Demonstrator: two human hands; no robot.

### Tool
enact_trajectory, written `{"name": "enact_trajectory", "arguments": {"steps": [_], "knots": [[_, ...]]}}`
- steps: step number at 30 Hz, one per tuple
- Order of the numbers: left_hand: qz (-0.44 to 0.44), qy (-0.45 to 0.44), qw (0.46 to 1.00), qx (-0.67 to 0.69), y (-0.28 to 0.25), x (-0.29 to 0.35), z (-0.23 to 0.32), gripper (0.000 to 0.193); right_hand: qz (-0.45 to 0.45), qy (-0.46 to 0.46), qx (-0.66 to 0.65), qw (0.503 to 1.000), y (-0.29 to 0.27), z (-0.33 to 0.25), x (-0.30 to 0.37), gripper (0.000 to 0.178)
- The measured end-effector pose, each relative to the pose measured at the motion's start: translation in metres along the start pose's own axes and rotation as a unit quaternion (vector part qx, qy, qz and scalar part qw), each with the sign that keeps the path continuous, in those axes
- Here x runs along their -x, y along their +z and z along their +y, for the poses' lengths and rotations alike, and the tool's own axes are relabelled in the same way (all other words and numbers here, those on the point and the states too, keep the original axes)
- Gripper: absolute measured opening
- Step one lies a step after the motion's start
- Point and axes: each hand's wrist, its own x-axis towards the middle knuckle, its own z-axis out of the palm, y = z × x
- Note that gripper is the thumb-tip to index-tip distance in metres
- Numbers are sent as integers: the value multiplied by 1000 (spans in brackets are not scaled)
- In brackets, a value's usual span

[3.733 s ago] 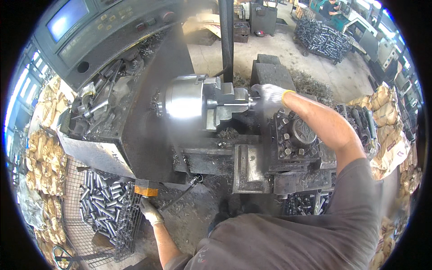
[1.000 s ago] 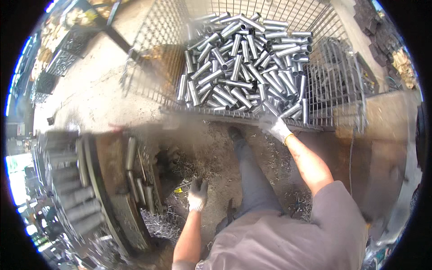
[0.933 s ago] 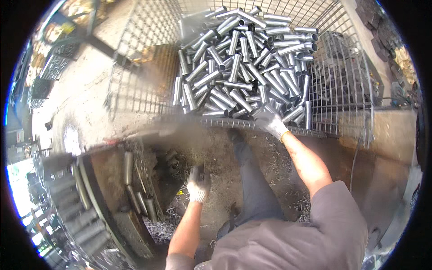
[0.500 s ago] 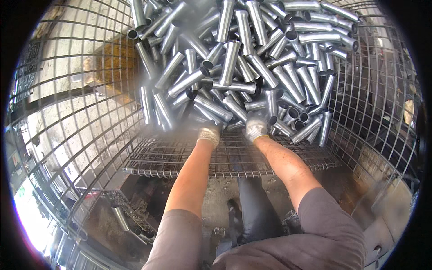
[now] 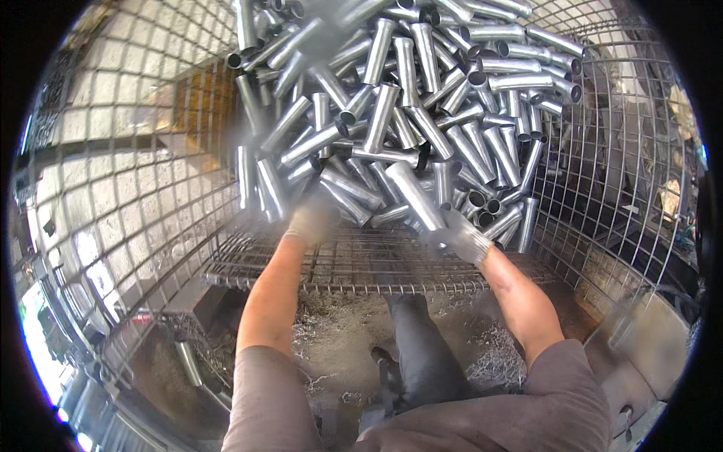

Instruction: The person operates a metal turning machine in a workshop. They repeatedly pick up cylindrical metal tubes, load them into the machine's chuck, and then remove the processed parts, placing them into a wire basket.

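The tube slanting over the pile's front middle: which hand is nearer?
Right. The right hand holds the tube at its near end; the left hand is apart, to its left.

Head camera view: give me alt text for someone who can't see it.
A white-gloved right hand holds a silver metal tube at the near edge of a heap of similar tubes in a grey wire-mesh basket. The white-gloved left hand is blurred nearby; its grip is unclear.

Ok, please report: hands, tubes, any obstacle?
Right hand holds one tube. Left hand blurred near pile, grip unclear. Other tubes heaped in wire basket; no obstacle visible.
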Motion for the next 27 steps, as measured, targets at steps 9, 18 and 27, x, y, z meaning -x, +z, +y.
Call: {"name": "enact_trajectory", "arguments": {"steps": [9, 18, 27], "knots": [[298, -37, 862, 408, -110, 269, 90, 68, 140, -131, 301, 934, 85, -31, 235, 59], [450, 121, 387, 796, 163, 680, 139, 56, -142, -289, 253, 912, 328, 52, 497, 74], [596, -445, 458, 487, 381, 1070, 288, 42, -325, -431, 408, 736, 594, 150, 663, 58]]}}
